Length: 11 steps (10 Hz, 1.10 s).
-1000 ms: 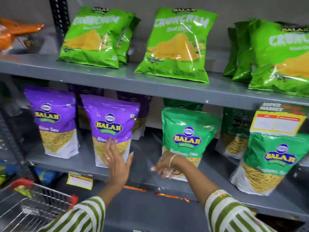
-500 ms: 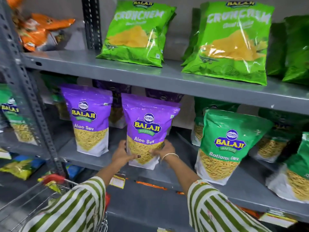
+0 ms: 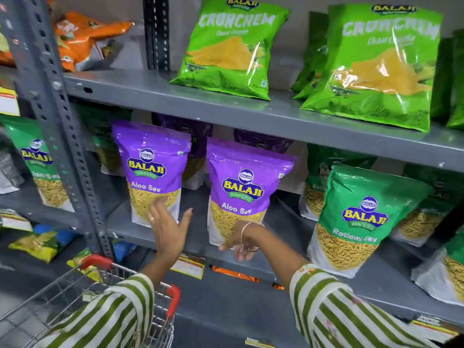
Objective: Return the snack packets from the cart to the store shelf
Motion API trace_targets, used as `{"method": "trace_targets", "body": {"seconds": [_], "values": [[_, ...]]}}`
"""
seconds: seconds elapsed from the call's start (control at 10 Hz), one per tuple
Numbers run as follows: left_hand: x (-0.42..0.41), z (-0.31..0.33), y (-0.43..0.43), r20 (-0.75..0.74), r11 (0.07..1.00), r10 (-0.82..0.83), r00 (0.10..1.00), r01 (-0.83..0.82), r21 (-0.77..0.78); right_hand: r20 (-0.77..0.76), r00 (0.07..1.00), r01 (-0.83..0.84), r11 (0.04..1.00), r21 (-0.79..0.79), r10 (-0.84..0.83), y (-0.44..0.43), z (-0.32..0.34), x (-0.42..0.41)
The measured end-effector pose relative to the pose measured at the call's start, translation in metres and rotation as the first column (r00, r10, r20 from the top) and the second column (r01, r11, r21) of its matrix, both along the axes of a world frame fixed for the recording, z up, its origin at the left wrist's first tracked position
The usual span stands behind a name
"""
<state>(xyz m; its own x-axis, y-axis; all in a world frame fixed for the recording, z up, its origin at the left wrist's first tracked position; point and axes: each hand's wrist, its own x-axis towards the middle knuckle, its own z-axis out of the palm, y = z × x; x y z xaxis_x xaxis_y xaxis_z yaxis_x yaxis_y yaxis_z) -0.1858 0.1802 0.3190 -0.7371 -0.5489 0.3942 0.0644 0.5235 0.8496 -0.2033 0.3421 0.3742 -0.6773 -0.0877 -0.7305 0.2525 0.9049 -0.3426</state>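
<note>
Evidently the packet in question was already on the middle shelf (image 3: pixel 251 126): a purple Aloo Sev pouch (image 3: pixel 247 192) stood upright near the front edge, just right of a second purple pouch (image 3: pixel 155 172) and left of a green Ratlami Sev pouch (image 3: pixel 361 217). The right hand (image 3: pixel 241 243) lay at its lower right corner, fingers loosely curled and drooping below the shelf lip, its grip closed on nothing that I could make out; whether it touched the pouch I could not tell. The left hand (image 3: pixel 168 227) was spread flat and wide open, empty, in front of the second pouch's lower corner. The cart (image 3: pixel 130 297) sat below left, its contents mostly hidden by the sleeves. My worry was the pouch's footing: standing so close to the edge, a brush from either hand could tip it forward off the shelf, or knock its neighbour over.
</note>
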Motion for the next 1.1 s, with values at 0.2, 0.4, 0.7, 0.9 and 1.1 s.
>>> {"method": "trace_targets", "body": {"seconds": [0.2,0.4,0.7,0.9,1.1], "values": [[-0.025,0.019,-0.096,0.009,0.987,0.150,0.989,-0.150,0.064,-0.464,0.880,-0.021,0.969,-0.247,-0.100,-0.087,-0.010,-0.016],[-0.064,0.016,-0.152,0.186,0.892,-0.311,0.932,0.218,0.397,-0.426,0.799,0.117,0.804,-0.583,-0.425,-0.141,-0.017,-0.051],[-0.068,0.009,-0.158,0.166,0.912,-0.297,0.940,0.227,0.342,-0.515,0.732,0.135,0.836,-0.532,-0.445,-0.158,-0.022,-0.060],[-0.052,0.028,-0.151,0.116,0.978,-0.195,0.974,0.184,0.100,-0.567,0.690,0.104,0.836,-0.538,-0.451,-0.148,-0.011,-0.051],[-0.004,0.069,-0.120,-0.270,0.830,-0.160,0.949,-0.019,-0.557,-0.924,0.203,-0.317,0.870,-0.376,-0.326,-0.102,0.038,0.005]]}}
